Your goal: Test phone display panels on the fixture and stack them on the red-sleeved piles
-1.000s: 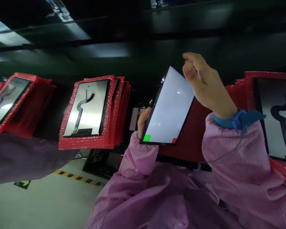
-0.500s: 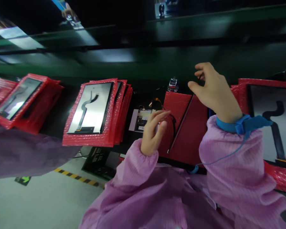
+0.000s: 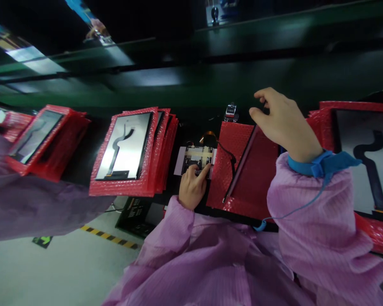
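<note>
My left hand point(image 3: 192, 187) rests at the near edge of a small circuit board point(image 3: 196, 156), one digit stretched onto its right part and the others bent. My right hand point(image 3: 284, 121) is raised at the far end of a thin display panel point(image 3: 239, 165), seen nearly edge-on and tilted; its fingers curve round the far end, though the contact is partly hidden. A red bubble bag point(image 3: 231, 142) lies beneath the panel. A dark flex cable point(image 3: 227, 153) runs from the board toward the panel. On my right wrist is a blue strap point(image 3: 319, 165).
Display panels point(image 3: 123, 146) on red bubble bags are stacked to the left, with another stack point(image 3: 47, 131) farther left. A panel point(image 3: 370, 157) lies at right. A silver counter point(image 3: 230, 110) stands behind the bag. Another person's sleeve point(image 3: 35, 208) reaches in at left.
My left hand has come down and left, from hovering over the board's right side to touching it. The panel shows a slightly wider face; my right hand has barely moved.
</note>
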The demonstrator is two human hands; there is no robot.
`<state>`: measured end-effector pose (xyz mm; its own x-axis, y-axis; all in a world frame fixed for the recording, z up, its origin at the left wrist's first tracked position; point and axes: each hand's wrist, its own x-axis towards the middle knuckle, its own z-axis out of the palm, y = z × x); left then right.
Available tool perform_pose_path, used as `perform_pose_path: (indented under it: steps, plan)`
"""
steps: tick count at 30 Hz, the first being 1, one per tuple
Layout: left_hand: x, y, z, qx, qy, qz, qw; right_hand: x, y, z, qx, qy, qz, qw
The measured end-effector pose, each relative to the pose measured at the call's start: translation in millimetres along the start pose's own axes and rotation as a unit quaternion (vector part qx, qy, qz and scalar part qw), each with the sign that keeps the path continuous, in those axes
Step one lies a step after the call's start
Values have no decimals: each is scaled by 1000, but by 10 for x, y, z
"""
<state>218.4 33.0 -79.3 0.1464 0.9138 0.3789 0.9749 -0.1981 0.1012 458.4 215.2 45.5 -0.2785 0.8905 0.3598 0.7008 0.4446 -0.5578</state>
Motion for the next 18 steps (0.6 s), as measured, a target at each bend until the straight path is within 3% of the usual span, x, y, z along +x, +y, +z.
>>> perform_pose_path:
  steps: [6, 12, 16, 18]
  plan:
    - [6, -9, 5, 26, -14, 16, 999, -5, -117, -84, -20, -38, 40, 998]
    - [-1, -24, 41, 12, 12, 34, 999, -75, -145, -86, -17, 34, 64, 997]
    - [-13, -5, 7, -34, 63, 45, 996, -164, -131, -112, -2, 1, 87, 996]
    - [-12, 9, -23, -62, 65, 90, 992, -231, -136, -194, -13, -18, 113, 993]
